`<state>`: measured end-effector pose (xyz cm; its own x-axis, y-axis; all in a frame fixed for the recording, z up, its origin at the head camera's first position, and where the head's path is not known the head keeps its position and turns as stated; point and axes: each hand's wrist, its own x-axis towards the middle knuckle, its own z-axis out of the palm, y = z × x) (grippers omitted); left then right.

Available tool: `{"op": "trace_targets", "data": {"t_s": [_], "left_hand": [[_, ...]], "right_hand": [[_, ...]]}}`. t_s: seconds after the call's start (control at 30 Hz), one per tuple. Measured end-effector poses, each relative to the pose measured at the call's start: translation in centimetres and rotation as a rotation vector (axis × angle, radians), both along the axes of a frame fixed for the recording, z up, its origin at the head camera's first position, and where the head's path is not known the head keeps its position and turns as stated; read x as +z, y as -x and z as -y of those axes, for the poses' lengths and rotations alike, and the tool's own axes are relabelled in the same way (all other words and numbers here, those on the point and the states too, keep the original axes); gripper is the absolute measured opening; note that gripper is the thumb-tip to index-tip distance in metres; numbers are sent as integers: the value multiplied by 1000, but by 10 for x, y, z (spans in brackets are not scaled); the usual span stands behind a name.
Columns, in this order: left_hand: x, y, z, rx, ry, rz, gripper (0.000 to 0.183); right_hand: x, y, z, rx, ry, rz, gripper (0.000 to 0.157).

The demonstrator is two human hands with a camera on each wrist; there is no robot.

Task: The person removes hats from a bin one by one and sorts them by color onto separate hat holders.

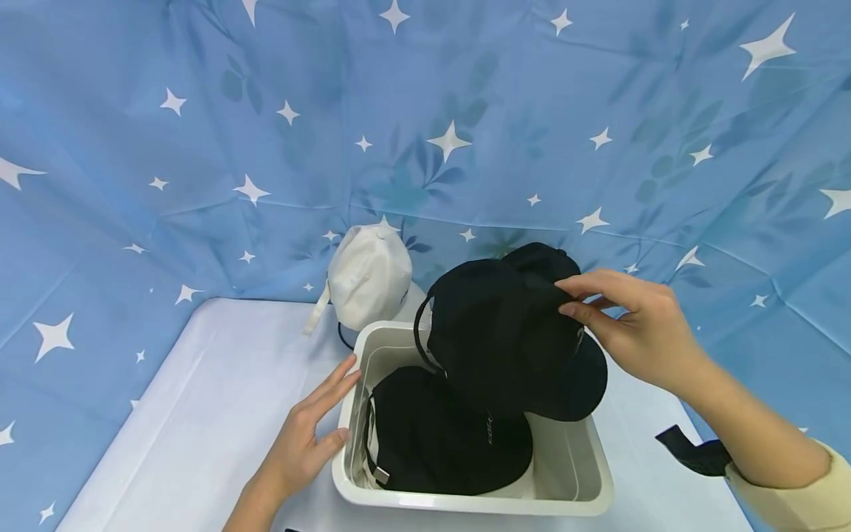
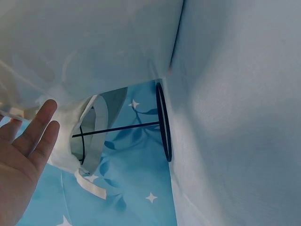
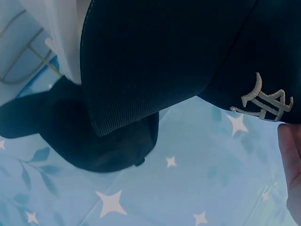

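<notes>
My right hand pinches the crown of a black baseball cap between thumb and fingertips, above the right back part of a white plastic bin. A light embroidered emblem marks this cap's front, seen in the right wrist view. Another black cap, with small light lettering and a strap buckle, lies inside the bin, over something whitish. At the bin's left rim rests my left hand, its fingers extended and touching the edge.
Behind the bin a white cap sits on a stand with a thin dark ring base. Another black cap is behind the held one. Blue star-patterned cloth hangs behind the white table.
</notes>
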<state>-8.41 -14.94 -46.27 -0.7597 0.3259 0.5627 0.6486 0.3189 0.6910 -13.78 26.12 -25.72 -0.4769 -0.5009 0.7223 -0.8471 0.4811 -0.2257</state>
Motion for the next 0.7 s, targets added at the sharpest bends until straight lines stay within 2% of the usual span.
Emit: {"op": "trace_targets", "data": {"t_s": [0.13,0.27,0.3,0.37,0.4,0.5,0.7], "left_hand": [[0,0,0,1,4,8,76],[1,0,0,3,3,12,77],[1,0,0,1,2,8,77],[0,1,-1,-5,-2,5,77],[0,0,-1,-6,-3,2,76],[0,0,-2,-6,-4,-8,75],[0,0,-1,-2,-6,-26,74]], "right_hand": [[8,5,-8,-51,3,-12,51],[19,8,-15,-135,6,-7,15],[21,8,-17,-164,11,-4,20],[25,9,-21,-220,23,-8,44],[27,9,-22,-244,31,-11,46],[33,11,-27,-293,49,-11,45],[43,17,-33,-337,70,-13,36]]}}
